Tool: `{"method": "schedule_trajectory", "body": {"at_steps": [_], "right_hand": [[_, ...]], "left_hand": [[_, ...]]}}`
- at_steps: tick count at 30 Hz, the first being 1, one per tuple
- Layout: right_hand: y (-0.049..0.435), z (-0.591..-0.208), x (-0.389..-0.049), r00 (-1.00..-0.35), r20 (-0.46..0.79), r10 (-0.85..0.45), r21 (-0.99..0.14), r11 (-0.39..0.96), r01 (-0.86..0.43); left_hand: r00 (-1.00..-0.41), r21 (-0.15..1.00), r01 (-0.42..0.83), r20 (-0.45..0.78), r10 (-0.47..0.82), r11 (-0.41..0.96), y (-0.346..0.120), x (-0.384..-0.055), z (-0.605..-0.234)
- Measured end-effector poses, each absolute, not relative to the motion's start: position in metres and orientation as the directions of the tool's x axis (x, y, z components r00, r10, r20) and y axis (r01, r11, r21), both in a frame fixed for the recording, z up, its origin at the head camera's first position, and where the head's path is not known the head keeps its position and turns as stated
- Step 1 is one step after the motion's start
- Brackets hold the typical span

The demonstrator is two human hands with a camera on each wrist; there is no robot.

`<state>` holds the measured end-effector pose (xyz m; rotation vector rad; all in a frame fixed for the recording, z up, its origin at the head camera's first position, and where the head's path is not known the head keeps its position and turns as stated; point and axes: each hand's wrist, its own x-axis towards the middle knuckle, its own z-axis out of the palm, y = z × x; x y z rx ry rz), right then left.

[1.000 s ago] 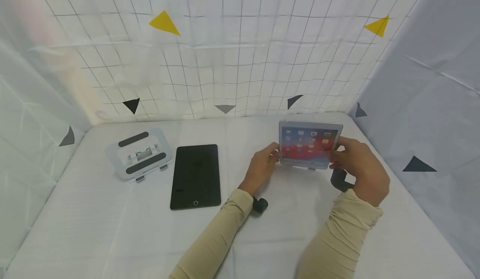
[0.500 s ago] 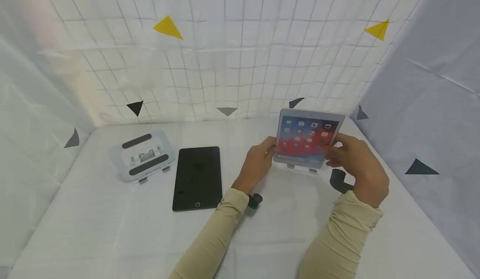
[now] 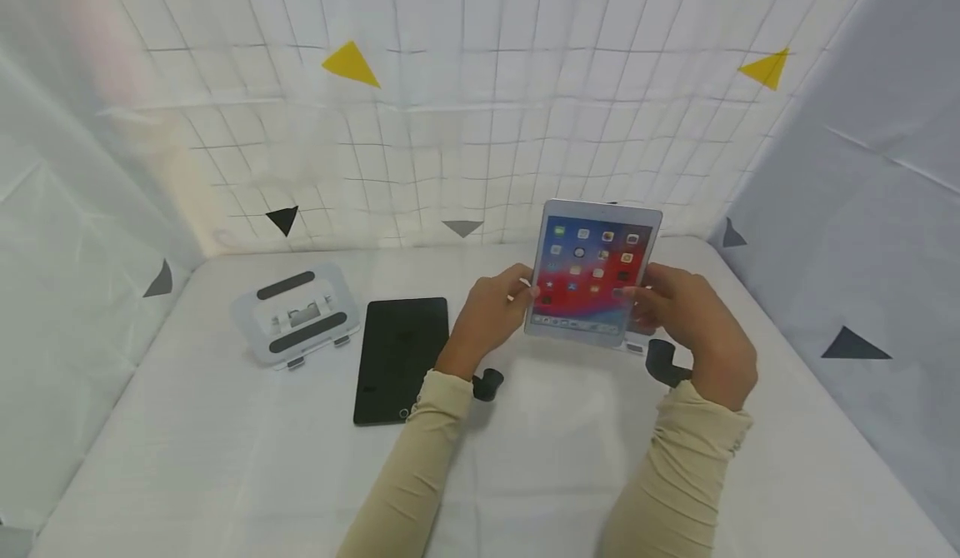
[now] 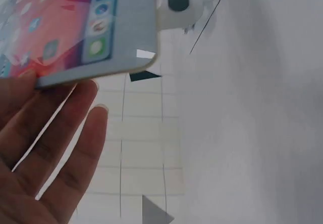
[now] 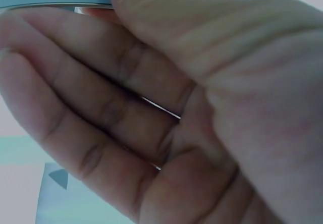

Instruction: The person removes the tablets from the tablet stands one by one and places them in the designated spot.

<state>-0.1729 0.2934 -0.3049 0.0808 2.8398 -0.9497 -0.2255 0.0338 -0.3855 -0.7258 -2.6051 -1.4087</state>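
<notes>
A silver-framed tablet (image 3: 592, 271) with a lit screen of app icons is held tilted up between both hands. At its left edge, my left hand (image 3: 489, 316) pinches the frame between thumb and fingers. My right hand (image 3: 690, 312) grips the opposite edge, thumb on the front and fingers behind. In the left wrist view the left thumb lies over the screen side while the other fingers extend beneath. Behind the tablet's lower edge stands a grey tablet stand (image 4: 184, 14), mostly hidden in the head view.
A second tablet, dark-screened (image 3: 397, 350), lies flat on the white table (image 3: 540, 458), left of my left forearm. Farther left is a folded grey stand (image 3: 300, 312) with black pads. A grid-lined white sheet (image 3: 480, 108) hangs behind the table.
The lit tablet has come up and left, away from the stand behind it, and its screen now faces the head camera more fully. Both hands moved left with it.
</notes>
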Motion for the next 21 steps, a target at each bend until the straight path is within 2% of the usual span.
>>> {"method": "schedule_trajectory", "body": {"at_steps": [10,17,21], "right_hand": [[0.275,-0.308,-0.186,-0.984,-0.161,-0.079,-0.559,0.829,0.025],[0.264,-0.310,-0.193,-0.975,-0.200,-0.100,-0.553,0.833,0.027],[0.260,-0.312,-0.196,-0.976,-0.155,-0.151,-0.541,0.840,-0.044]], "left_hand": [[-0.898,0.751,0.419,0.262,0.353,0.510,0.011,-0.230,-0.383],[-0.910,0.754,0.390,0.226,0.347,0.529,-0.003,-0.236,-0.383],[-0.916,0.754,0.372,0.202,0.348,0.542,-0.008,-0.236,-0.382]]}}
